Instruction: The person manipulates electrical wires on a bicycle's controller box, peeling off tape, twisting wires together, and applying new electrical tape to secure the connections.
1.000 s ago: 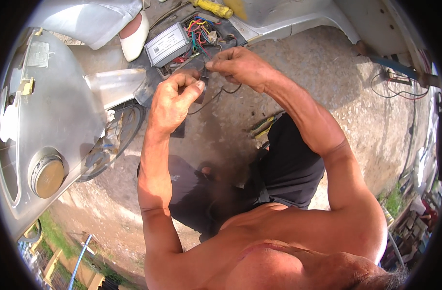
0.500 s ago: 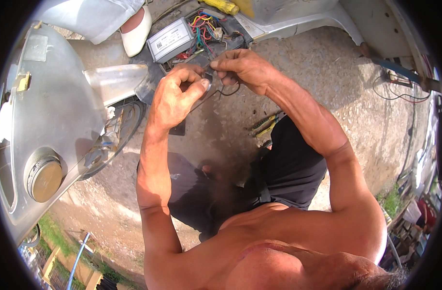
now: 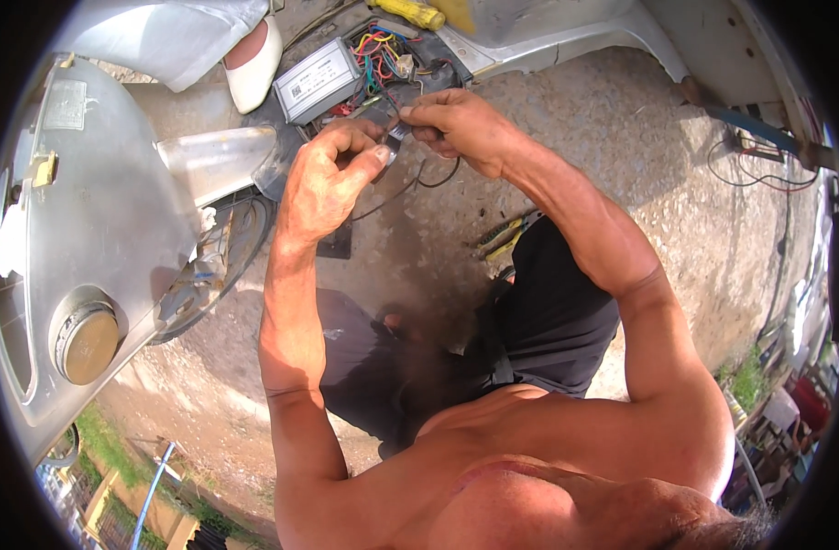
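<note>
In front of me my left hand (image 3: 332,174) is closed, thumb and forefinger pinching the near end of a small black piece with a pale label (image 3: 396,137). My right hand (image 3: 460,133) pinches the far end of the same piece, its other fingers curled. A thin black cable (image 3: 428,182) hangs in a loop just under my hands. Beyond them sits a silver metal controller box (image 3: 317,81), with a tangle of coloured wires (image 3: 381,57) at its right side. Fingers partly cover the black piece, so its exact kind cannot be made out.
A grey vehicle panel with a round cap (image 3: 86,337) stands at left. Yellow-handled pliers (image 3: 502,240) lie on the ground by my right knee. A yellow tool handle (image 3: 410,12) is at the top. Another person's white shoe (image 3: 257,69) is beside the box.
The small black piece has turned so its pale label shows more between my hands. My left hand has shifted slightly left, and the cable loop hangs a little differently.
</note>
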`<action>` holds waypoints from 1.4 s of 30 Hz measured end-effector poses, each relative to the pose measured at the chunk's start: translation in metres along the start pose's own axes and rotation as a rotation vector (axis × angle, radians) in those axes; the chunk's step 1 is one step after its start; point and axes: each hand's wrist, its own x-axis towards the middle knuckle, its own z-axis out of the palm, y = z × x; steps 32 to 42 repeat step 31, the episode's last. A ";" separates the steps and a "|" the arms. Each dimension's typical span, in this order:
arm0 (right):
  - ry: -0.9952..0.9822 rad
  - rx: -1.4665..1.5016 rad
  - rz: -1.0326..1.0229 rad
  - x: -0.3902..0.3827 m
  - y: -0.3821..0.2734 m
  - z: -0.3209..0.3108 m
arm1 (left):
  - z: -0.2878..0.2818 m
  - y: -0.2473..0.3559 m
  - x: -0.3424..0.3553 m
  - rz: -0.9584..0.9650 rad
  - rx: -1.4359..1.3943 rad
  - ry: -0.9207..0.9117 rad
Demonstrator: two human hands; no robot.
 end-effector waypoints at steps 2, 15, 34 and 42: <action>0.007 -0.096 -0.049 0.001 0.003 0.001 | 0.000 0.000 0.000 0.003 -0.010 0.004; 0.027 0.116 0.002 -0.005 -0.002 0.001 | -0.005 -0.007 0.025 0.017 -0.009 0.121; -0.120 0.107 -0.002 -0.001 -0.004 -0.006 | -0.031 -0.025 0.020 0.053 0.086 0.013; -0.120 0.107 -0.002 -0.001 -0.004 -0.006 | -0.031 -0.025 0.020 0.053 0.086 0.013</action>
